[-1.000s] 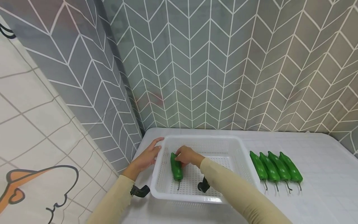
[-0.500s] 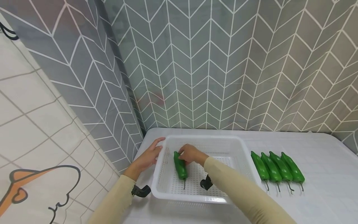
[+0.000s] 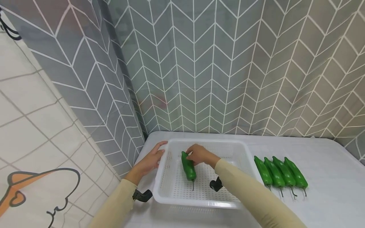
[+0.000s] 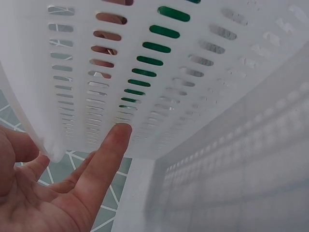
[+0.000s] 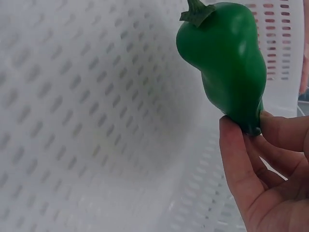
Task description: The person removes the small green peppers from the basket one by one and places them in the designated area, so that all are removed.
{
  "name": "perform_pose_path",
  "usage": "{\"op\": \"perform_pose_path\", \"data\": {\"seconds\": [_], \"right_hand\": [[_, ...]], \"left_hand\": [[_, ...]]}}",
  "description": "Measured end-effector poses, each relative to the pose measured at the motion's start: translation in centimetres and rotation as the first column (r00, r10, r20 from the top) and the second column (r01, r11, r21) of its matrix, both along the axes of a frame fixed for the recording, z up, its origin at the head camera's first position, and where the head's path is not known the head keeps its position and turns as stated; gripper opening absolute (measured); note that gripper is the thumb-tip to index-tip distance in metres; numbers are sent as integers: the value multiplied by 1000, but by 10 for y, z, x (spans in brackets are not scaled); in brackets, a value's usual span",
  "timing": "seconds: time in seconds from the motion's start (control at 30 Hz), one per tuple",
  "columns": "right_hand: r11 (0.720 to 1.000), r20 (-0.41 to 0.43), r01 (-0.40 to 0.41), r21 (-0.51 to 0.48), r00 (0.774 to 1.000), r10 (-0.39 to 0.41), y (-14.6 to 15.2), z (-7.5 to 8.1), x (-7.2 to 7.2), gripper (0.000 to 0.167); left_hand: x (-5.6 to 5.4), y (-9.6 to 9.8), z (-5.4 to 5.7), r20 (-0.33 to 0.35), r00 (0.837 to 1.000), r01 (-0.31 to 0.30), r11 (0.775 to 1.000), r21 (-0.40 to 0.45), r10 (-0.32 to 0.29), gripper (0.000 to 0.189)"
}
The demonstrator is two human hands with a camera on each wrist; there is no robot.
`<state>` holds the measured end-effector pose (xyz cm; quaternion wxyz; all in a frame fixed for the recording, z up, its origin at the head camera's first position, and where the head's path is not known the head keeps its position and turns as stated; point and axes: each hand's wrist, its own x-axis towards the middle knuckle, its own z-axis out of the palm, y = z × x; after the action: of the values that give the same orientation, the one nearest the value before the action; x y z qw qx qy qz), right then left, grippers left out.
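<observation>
In the head view, my right hand (image 3: 199, 154) is inside the white perforated basket (image 3: 199, 204), pinching a green chili pepper (image 3: 188, 168) near its tip. Its stem end points toward the near side. The right wrist view shows the pepper (image 5: 231, 58) held above the basket floor between the thumb and fingers (image 5: 236, 159). At the basket's left side, my left hand (image 3: 151, 160) touches the wall and rim from outside. One long finger (image 4: 104, 166) lies straight against the slotted wall (image 4: 193, 96) in the left wrist view, where green shows through the slots.
Several more green chili peppers (image 3: 280, 173) lie side by side on the white table (image 3: 328, 183), right of the basket. A patterned grey curtain (image 3: 194, 69) hangs behind the table. A white tiled-print cloth (image 3: 42, 126) is on the left.
My right hand has shifted the held pepper to the right inside the basket. The left hand stays at the basket's left rim, and the peppers on the table keep their row.
</observation>
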<state>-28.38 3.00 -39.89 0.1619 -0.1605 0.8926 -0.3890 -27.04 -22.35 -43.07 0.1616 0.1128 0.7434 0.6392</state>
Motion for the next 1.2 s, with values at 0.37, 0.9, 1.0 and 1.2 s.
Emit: {"op": "perform_pose_path", "data": {"seconds": [0.37, 0.9, 1.0, 1.2], "right_hand": [[1000, 2, 20, -22, 1000, -20, 20, 9, 0, 29], [998, 9, 16, -58, 1000, -15, 52, 34, -2, 35], [999, 5, 14, -49, 1000, -14, 58, 38, -2, 37], [998, -4, 17, -57, 1000, -17, 73, 45, -4, 38]], "left_hand": [[2, -1, -1, 7, 1000, -8, 1000, -8, 8, 46], [3, -1, 0, -4, 1000, 3, 1000, -10, -3, 48], [1, -1, -1, -1, 1000, 7, 1000, -2, -7, 48], [0, -1, -1, 3, 1000, 9, 1000, 11, -9, 48]]}}
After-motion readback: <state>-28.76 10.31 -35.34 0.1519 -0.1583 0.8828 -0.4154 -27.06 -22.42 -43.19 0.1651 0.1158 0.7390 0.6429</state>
